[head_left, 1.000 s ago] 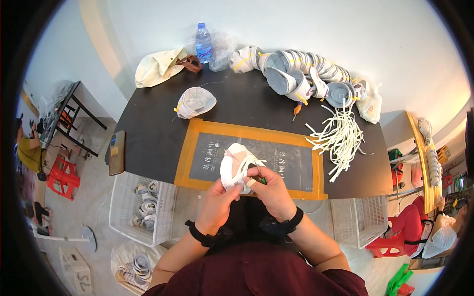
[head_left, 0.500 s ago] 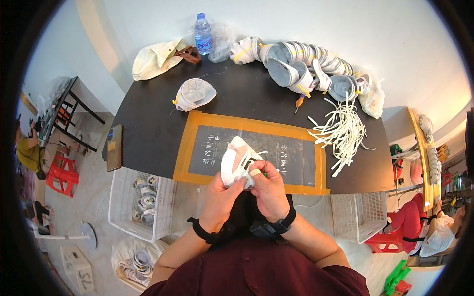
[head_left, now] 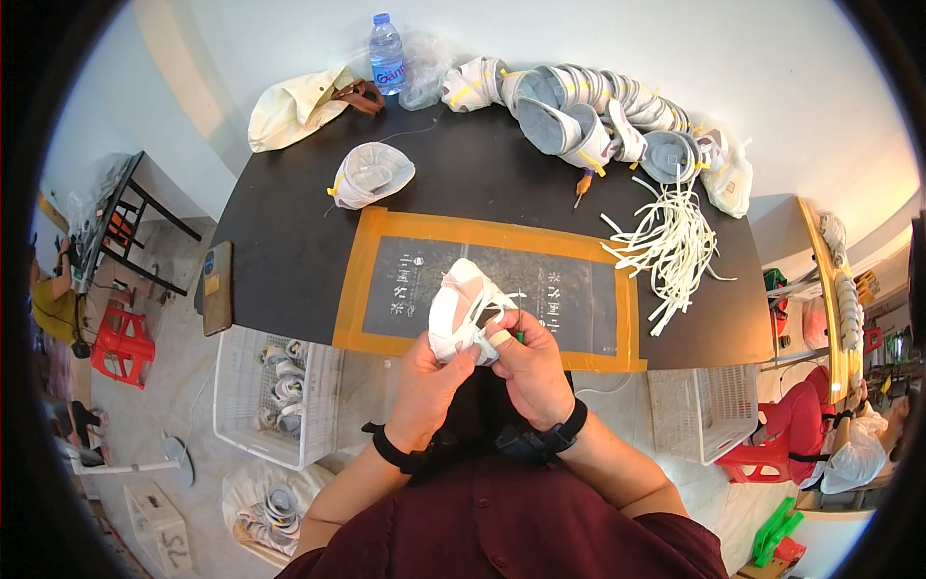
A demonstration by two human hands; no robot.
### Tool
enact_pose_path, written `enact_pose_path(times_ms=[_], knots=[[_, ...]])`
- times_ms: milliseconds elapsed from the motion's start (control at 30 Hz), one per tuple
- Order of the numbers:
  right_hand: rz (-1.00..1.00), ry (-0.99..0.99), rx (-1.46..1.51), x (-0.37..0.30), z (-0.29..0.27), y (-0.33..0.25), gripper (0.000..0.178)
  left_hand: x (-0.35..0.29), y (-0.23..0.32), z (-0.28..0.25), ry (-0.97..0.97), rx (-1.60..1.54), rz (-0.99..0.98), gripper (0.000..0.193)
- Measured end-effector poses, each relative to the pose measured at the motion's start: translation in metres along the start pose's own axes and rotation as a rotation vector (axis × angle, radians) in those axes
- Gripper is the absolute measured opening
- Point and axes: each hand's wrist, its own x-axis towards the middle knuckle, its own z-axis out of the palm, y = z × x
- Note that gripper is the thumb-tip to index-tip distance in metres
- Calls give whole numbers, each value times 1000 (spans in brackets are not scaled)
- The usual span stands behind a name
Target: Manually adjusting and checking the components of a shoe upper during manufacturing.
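Above the near edge of the table, my left hand is closed round a white and beige shoe upper with a white lace through its front. My right hand pinches at the upper's lace side, thumb and fingers together, with a pale band round the thumb. From that hand sticks a thin awl-like tool with a green handle and a slim metal shaft pointing up. Its tip and the right fingertips are partly hidden. Another shoe upper lies on the table beyond my left hand.
An orange-taped dark mat lies before me. A heap of white laces, a small orange-handled tool and nested uppers are at the right and back. Bottle, cloth bag, phone; crates stand below; people sit on both sides.
The upper and both hands stay nearly in place. My right hand has shifted slightly away to the right, and more of the thin tool's shaft shows. The view has shifted a little.
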Motion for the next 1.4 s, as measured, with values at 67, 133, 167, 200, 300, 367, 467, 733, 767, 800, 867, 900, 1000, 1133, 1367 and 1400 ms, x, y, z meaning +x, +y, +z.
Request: enact_pose_path(times_ms=[67,133,167,200,300,367,467,733,767,800,867,900,1000,1133,1367,1400], knots=[[0,0,-1,-1,0,1,8,0,3,3,21,-13,7,29],[1,-2,-3,-1,1,3,8,-1,4,5,25,-23,12,29],[-10,15,-25,-2,1,4,8,-1,4,6,27,-33,18,29],[-21,32,-48,-3,2,5,8,-1,4,6,27,-33,16,29],[-32,1,-41,-4,-2,10,6,-1,4,6,42,-31,13,28],[-33,11,-36,-5,-1,10,5,-1,5,8,45,-27,31,28],[-52,29,-37,-5,1,12,6,-1,4,10,56,0,38,26],[-651,93,-923,-18,-19,-7,12,-3,4,13,71,16,77,31],[-651,95,-924,-22,-16,-13,12,-2,5,14,78,26,95,30],[-604,1,-1011,-25,-11,-21,11,-1,5,15,73,24,92,30],[-508,-72,-1121,-31,-4,-26,11,1,4,13,107,200,152,22],[-511,-67,-1122,-31,-3,-27,11,2,5,13,101,199,152,22],[-472,-37,-1178,-32,-2,-27,14,3,5,13,58,225,157,27],[-484,-29,-1241,-31,-2,-27,16,3,1,12,92,304,169,26],[-492,-40,-1316,-30,-2,-30,14,6,-6,8,151,381,232,13],[-491,-38,-1317,-30,-2,-32,14,6,-6,9,150,380,230,13]])
